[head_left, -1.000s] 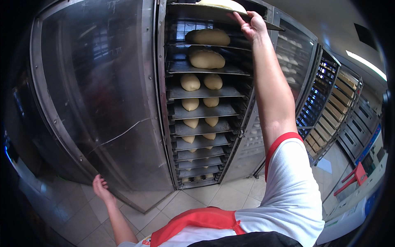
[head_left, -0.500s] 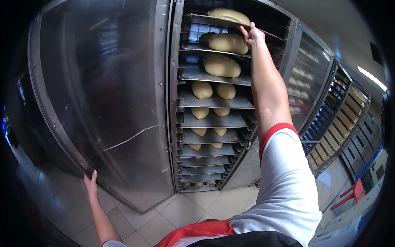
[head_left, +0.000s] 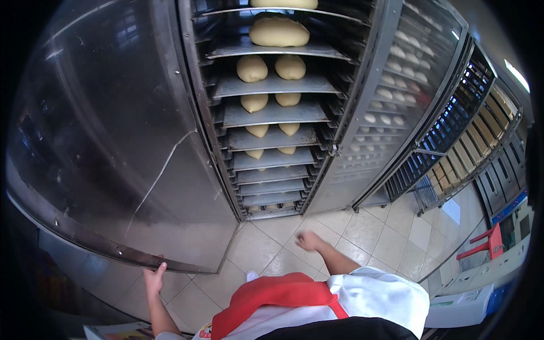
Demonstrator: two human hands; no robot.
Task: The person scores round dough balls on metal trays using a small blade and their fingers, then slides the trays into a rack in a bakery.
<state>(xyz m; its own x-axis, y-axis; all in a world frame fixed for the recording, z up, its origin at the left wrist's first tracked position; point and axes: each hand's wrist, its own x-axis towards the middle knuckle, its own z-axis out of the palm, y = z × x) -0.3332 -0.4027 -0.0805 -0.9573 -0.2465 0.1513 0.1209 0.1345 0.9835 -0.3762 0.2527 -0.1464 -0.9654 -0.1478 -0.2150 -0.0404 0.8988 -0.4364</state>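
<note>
At the lower left, my left hand point(head_left: 154, 276) grips the bottom edge of a large metal cabinet door point(head_left: 113, 170), thumb on the near face. The door stands swung out to the left. My right hand point(head_left: 309, 241) hangs low over the floor, away from the rack; motion blur smears its fingers, and nothing shows in it. Behind the door opening, metal trays point(head_left: 277, 85) sit on stacked rails. A large pale dough loaf point(head_left: 279, 32) rests on an upper tray. Rounder dough pieces point(head_left: 251, 68) lie in pairs on the trays beneath. The topmost loaf is cut off by the frame.
To the right is a closed see-through door point(head_left: 385, 113) with rows of small dough balls behind it. Farther right stand a dark wheeled rack point(head_left: 447, 124), a rack of tan trays point(head_left: 476, 141) and a red stool point(head_left: 487, 243). Pale tiles point(head_left: 266, 243) cover the floor.
My right hand has left the upper tray and dropped to waist height. My left hand, still on the door edge, sits farther right in view. The view has tilted down.
</note>
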